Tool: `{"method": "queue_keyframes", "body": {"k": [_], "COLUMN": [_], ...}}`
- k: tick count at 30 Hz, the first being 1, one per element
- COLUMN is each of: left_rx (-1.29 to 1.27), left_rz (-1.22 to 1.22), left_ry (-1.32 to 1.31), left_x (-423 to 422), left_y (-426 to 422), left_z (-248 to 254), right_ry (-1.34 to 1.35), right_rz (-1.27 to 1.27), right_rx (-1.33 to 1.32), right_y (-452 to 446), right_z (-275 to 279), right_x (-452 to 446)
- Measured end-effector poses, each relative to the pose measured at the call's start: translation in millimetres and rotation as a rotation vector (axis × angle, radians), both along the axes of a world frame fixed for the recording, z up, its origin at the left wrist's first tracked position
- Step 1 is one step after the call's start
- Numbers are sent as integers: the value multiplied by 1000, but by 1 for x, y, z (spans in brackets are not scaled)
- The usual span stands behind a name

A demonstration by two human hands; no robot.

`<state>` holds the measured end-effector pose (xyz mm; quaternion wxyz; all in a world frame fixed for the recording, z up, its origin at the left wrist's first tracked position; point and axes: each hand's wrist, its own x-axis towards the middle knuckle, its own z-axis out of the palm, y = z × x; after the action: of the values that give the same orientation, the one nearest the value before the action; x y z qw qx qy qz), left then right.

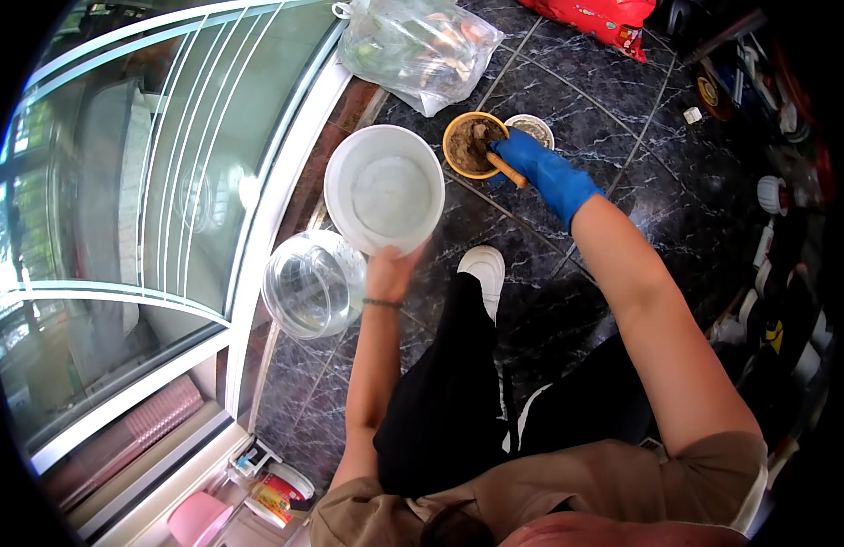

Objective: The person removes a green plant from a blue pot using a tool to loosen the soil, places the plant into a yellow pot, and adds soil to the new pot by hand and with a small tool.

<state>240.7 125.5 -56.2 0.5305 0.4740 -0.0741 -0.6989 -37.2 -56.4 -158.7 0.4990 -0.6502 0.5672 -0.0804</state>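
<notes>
My left hand (395, 270), bare with a dark bracelet at the wrist, grips the near rim of a white plastic bucket (340, 191). The bucket is tipped so that I look into its pale inside. My right hand (537, 166) wears a blue rubber glove and is closed at the right rim of an orange-yellow pot (447, 160) holding brown soil (467, 141). From its fingers sticks the wooden handle of a small trowel (507, 170); the blade is mostly hidden in the soil. Behind the glove, a small white-rimmed round container (542, 129) is partly covered.
Left of the bucket stands a large clear plastic tub (303, 284) beside a white-framed glass door (280, 150). A clear bag (422, 50) with plant-like contents lies beyond, and a red bag (604, 20) further right. Clutter lines the right edge. My white shoe (483, 271) rests on the dark tiles.
</notes>
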Motion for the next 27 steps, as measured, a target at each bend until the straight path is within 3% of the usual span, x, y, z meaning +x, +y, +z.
{"method": "queue_keyframes", "body": {"k": [1, 2, 5, 6, 9, 11, 13, 15, 16, 20, 23, 27], "left_rx": [19, 39, 40, 39, 36, 45, 61, 74, 69, 88, 82, 74], "left_rz": [0, 1, -8, -9, -8, -33, -26, -21, -24, -45, -68, -69], "left_ry": [-13, -26, -68, -67, -63, -83, -86, -86, -97, -186, -217, -234], "left_x": [1, 1, 0, -1, 0, 4, 5, 5, 4, -1, -2, -4], "left_y": [-1, -2, -3, -3, -5, -6, -6, -8, -9, -11, -10, -9], "left_z": [1, 2, 5, 6, 5, 4, 4, 5, 5, 8, 6, 6], "right_ry": [0, -138, -312, -143, 72, -209, -135, -59, 78, 125, 19, 60], "right_rz": [-4, 10, 8, 104, 121, -261, -169, -78, 88, 269, 218, 232], "right_rx": [-3, -312, -692, -456, -107, 234, 187, 135, 85, -89, -186, -109], "right_y": [-1, 0, -16, -25, -24, -20, -27, -29, -25, 4, 21, 17], "right_z": [-2, -4, -11, -14, 34, 41, -16, -34, -24, 29, 39, 36], "right_x": [1, 3, 16, 18, 27, 30, 32, 30, 27, 1, -7, -5]}}
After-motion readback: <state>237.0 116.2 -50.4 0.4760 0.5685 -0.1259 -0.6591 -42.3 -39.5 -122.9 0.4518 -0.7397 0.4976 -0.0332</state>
